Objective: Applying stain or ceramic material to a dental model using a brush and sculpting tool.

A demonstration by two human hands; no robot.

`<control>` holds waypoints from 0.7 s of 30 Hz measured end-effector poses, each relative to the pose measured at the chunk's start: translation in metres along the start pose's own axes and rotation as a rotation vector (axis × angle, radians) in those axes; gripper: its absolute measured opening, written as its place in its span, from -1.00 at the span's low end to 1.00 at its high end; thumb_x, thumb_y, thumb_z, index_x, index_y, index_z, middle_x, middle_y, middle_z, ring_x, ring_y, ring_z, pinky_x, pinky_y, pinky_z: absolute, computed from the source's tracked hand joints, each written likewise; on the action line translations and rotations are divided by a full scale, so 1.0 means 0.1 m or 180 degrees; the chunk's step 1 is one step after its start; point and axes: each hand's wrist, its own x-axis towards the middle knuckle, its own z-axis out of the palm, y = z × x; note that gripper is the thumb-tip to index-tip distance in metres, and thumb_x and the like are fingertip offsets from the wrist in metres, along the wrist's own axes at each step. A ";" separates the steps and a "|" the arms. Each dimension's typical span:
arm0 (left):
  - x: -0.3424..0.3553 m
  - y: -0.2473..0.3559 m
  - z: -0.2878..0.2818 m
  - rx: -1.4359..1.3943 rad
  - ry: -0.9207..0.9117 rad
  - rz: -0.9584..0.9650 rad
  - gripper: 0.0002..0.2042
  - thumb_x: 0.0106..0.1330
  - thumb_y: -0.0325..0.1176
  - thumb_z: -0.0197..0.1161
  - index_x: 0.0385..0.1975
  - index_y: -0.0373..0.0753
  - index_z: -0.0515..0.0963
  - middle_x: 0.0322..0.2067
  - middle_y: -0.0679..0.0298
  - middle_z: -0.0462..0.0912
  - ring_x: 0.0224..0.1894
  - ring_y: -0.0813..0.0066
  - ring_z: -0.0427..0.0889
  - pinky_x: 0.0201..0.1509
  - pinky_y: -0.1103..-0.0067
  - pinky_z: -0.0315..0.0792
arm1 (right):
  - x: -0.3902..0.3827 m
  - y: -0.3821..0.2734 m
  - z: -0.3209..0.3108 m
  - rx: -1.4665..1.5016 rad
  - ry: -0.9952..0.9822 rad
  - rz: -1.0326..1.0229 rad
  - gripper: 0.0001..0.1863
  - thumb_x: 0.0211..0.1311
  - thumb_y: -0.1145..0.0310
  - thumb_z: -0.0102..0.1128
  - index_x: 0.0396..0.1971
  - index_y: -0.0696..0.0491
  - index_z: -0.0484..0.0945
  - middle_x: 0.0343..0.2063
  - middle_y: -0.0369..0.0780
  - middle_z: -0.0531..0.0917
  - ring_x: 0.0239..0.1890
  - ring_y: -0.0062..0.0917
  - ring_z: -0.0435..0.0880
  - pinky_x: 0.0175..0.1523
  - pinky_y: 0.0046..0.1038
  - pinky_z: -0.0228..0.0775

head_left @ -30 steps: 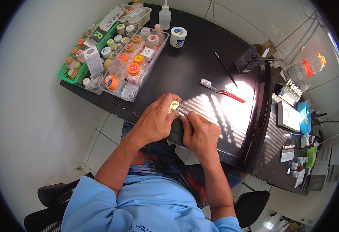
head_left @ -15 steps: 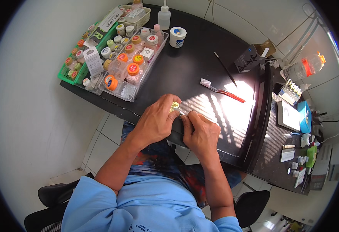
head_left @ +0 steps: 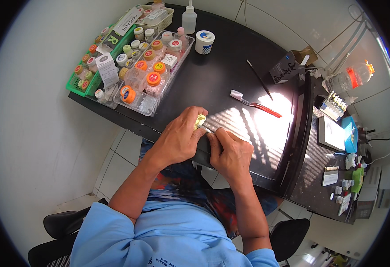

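Over the front edge of the black table, my left hand (head_left: 177, 139) pinches a small pale-yellow piece that looks like a plaster dental model (head_left: 200, 120) between thumb and fingers. My right hand (head_left: 232, 152) is closed on a thin light-coloured tool (head_left: 208, 130), mostly covered by the fingers. The tool's end reaches the left thumb beside the yellow piece; whether it touches the piece I cannot tell. Beyond the right hand lie a red-handled toothbrush (head_left: 259, 107) with white bristles and a slim dark brush (head_left: 259, 80).
A clear basket (head_left: 177, 66) of orange-capped jars and a green basket (head_left: 72, 84) of small bottles stand at the left. Farther back are a white tub (head_left: 204, 42) and a squeeze bottle (head_left: 189, 21). A dark box (head_left: 284, 69) stands by a raised ledge (head_left: 298, 147) on the right.
The yellow piece has turned slightly, and more of it shows above my left thumb. The thin tool shows more clearly between my hands, which have barely moved.
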 end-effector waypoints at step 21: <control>0.01 0.02 0.02 -0.0027 0.0062 0.0018 -0.67 0.53 -0.46 0.27 0.22 -0.37 0.48 0.06 -0.16 0.71 0.10 -0.32 0.72 0.21 0.12 0.57 | -0.01 0.01 0.01 -0.0015 0.0046 -0.0016 -0.71 0.49 0.22 0.44 -0.43 -0.02 0.59 -0.58 -0.26 0.65 -0.64 -0.23 0.68 -0.54 -0.19 0.41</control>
